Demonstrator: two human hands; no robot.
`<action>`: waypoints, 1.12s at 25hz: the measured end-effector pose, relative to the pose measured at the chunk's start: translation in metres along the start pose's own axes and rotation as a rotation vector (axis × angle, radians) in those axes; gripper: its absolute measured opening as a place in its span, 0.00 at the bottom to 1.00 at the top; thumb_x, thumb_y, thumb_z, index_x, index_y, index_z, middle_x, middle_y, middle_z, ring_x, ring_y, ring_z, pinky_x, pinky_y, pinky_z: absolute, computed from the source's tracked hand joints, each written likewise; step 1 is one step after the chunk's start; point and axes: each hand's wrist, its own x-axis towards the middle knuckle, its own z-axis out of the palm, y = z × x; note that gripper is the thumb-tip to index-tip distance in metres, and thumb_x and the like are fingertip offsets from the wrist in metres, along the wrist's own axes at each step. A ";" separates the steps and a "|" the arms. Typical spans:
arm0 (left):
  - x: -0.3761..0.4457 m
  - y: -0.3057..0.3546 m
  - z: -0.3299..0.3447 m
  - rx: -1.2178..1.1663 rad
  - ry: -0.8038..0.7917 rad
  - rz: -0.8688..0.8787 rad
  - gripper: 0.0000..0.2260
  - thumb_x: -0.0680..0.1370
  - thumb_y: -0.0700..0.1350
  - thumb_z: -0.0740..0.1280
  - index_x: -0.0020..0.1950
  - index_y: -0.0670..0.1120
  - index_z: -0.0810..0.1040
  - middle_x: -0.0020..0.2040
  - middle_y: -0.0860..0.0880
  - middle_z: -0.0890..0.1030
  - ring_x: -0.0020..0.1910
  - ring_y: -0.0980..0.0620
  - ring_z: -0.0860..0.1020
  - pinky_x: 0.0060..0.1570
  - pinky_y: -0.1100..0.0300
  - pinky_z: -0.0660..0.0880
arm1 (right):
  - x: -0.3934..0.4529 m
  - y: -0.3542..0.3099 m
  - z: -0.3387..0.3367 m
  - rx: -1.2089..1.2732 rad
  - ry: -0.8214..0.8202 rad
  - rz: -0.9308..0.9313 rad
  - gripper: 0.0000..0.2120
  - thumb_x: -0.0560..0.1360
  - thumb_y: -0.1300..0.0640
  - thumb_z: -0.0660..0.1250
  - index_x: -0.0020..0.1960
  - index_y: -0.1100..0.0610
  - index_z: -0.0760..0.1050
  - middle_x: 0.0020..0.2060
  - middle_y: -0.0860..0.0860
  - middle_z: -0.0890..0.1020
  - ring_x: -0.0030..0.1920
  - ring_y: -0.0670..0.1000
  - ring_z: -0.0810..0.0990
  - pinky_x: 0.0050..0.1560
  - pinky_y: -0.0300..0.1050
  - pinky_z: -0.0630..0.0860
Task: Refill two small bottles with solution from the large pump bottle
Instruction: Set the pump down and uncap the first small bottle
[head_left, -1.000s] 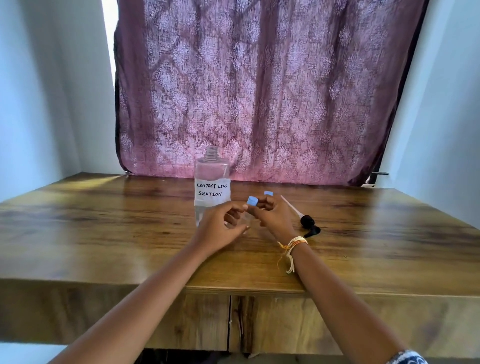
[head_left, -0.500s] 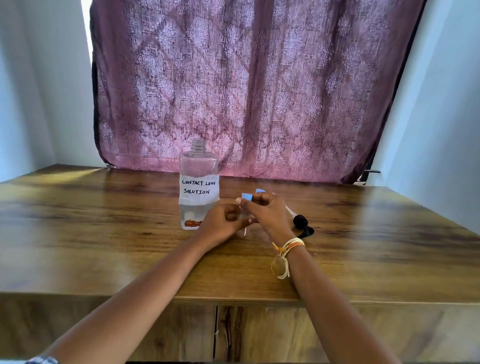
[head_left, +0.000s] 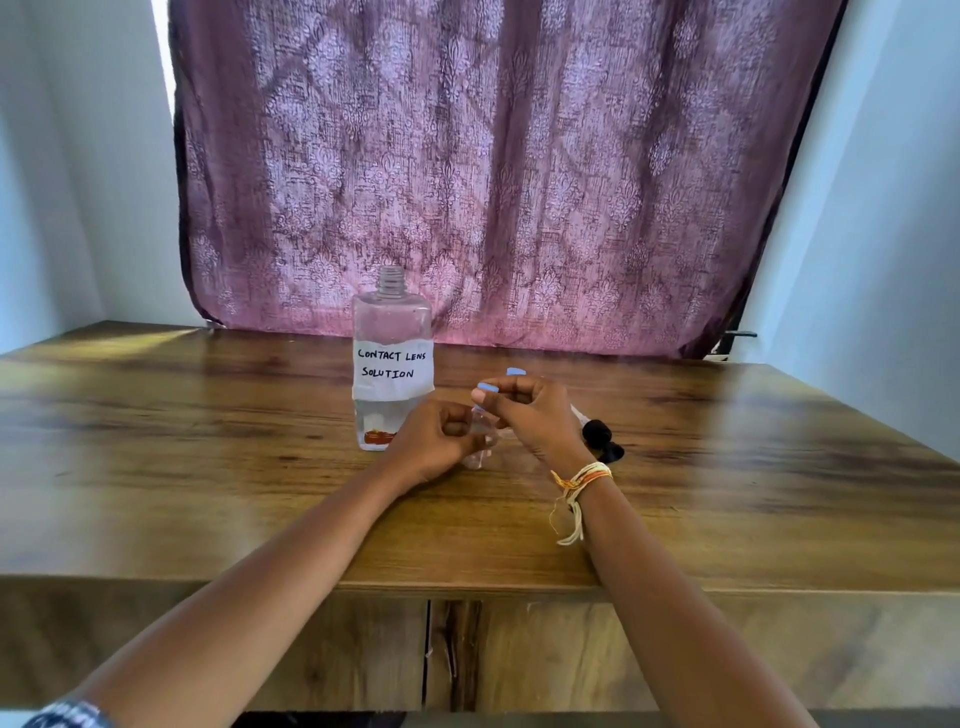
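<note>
The large clear bottle (head_left: 391, 364) labelled "CONTACT LENS SOLUTION" stands uncapped on the wooden table (head_left: 208, 467), with a little liquid at its bottom. Its black pump head (head_left: 602, 439) with its tube lies on the table to the right. My left hand (head_left: 439, 441) grips a small clear bottle (head_left: 480, 441) standing on the table. My right hand (head_left: 530, 415) pinches the small bottle's blue cap (head_left: 487, 388) on its top. A second blue cap (head_left: 516, 371) shows just behind my right hand; the bottle under it is hidden.
A purple patterned curtain (head_left: 493, 171) hangs behind the table's back edge. Pale walls close in on both sides. The table's front edge runs beneath my forearms.
The camera view shifted a little. Both hands stay on the small bottle; my right hand's fingers have turned over the blue cap. The large bottle and pump head have not moved.
</note>
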 end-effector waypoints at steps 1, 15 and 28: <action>0.000 0.000 0.000 -0.006 0.001 -0.005 0.10 0.72 0.44 0.75 0.51 0.45 0.84 0.44 0.47 0.86 0.45 0.51 0.84 0.56 0.48 0.79 | 0.001 0.000 -0.001 0.024 -0.032 0.020 0.12 0.72 0.67 0.72 0.53 0.71 0.79 0.32 0.51 0.82 0.27 0.39 0.80 0.30 0.30 0.75; -0.004 0.005 0.003 -0.005 0.052 -0.027 0.15 0.68 0.44 0.78 0.53 0.43 0.83 0.44 0.45 0.85 0.42 0.48 0.84 0.45 0.59 0.80 | 0.003 0.001 -0.010 0.116 -0.105 -0.017 0.09 0.74 0.69 0.68 0.53 0.66 0.80 0.46 0.59 0.83 0.44 0.53 0.81 0.49 0.47 0.78; -0.003 0.000 0.001 -0.018 0.054 0.023 0.15 0.68 0.40 0.77 0.52 0.45 0.78 0.43 0.47 0.81 0.44 0.42 0.83 0.52 0.41 0.79 | 0.007 0.011 -0.012 -0.055 -0.178 -0.094 0.17 0.67 0.62 0.77 0.53 0.50 0.81 0.44 0.52 0.82 0.43 0.48 0.80 0.50 0.44 0.80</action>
